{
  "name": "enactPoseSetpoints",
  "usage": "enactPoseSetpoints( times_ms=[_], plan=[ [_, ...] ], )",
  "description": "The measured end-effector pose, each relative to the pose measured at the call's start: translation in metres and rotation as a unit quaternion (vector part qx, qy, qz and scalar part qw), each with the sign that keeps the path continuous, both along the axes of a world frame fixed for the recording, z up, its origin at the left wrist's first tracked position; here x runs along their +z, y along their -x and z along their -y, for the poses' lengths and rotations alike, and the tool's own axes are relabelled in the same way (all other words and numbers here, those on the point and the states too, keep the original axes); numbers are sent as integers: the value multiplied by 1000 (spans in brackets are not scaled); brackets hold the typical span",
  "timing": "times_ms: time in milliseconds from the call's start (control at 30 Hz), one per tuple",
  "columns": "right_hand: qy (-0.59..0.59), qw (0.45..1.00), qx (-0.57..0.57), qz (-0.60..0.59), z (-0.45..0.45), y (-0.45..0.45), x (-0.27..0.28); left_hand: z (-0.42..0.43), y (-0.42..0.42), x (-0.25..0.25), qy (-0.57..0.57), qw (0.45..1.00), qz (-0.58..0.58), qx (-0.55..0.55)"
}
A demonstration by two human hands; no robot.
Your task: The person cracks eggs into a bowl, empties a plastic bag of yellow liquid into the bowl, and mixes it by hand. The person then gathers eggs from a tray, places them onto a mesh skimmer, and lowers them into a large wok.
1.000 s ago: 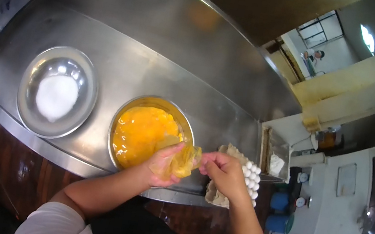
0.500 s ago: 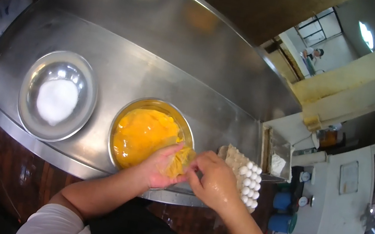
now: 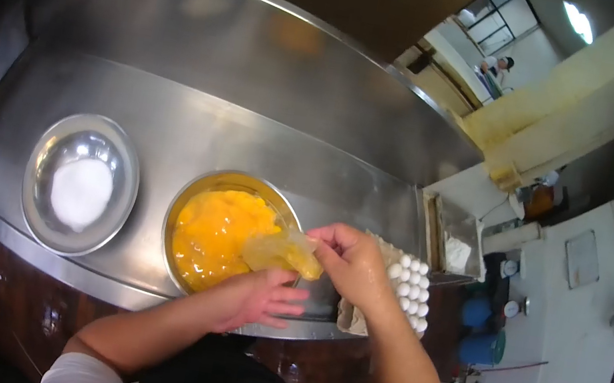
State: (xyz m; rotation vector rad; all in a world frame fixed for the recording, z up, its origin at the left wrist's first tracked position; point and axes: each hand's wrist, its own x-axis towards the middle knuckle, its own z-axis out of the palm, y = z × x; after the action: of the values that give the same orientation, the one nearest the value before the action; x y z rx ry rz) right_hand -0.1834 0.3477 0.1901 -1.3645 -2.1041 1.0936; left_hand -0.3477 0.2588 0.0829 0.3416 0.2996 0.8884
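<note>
My right hand (image 3: 350,264) pinches a thin, translucent plastic bag (image 3: 282,253) smeared with yellow, which hangs over the right rim of a metal bowl. My left hand (image 3: 254,301) is just below the bag, near the bowl's front rim, palm up with its fingers spread and nothing held. Inside the metal bowl (image 3: 184,199) lies a glossy mass of yellow-orange egg (image 3: 219,234). Beside my right forearm, a carton tray (image 3: 352,318) holds several white eggs (image 3: 410,290).
At the left of the steel counter (image 3: 173,120) stands a metal bowl (image 3: 35,215) with white powder (image 3: 81,193). A box (image 3: 455,241) stands beyond the counter's right end, blue containers (image 3: 481,348) sit lower right, and another person (image 3: 495,67) is far off at the upper right.
My left hand has released the bag, opened and moved down. My right hand now holds the bag out toward the bowl. The view has tilted, shifting the bowls lower in the picture.
</note>
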Motion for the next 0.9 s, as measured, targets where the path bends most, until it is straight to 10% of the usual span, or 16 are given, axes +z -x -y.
enactPoseSetpoints(
  times_ms=[67,167,233,367,533,900],
  plan=[
    [30,999,21,1,-9,-4,8,19,18,20,-192,946,-259,45],
    [69,996,44,-39,-6,-3,13,-6,39,69,-442,585,-598,324],
    [56,994,67,-63,-3,5,13,-29,21,64,-461,558,-599,343],
    [-136,984,111,-12,7,19,5,-59,-10,35,-361,781,-442,252],
    [-251,964,87,9,15,21,8,-65,-1,36,-463,615,-585,257],
    [-310,942,105,70,15,18,-5,-65,8,10,-442,622,-614,203]
  ],
)
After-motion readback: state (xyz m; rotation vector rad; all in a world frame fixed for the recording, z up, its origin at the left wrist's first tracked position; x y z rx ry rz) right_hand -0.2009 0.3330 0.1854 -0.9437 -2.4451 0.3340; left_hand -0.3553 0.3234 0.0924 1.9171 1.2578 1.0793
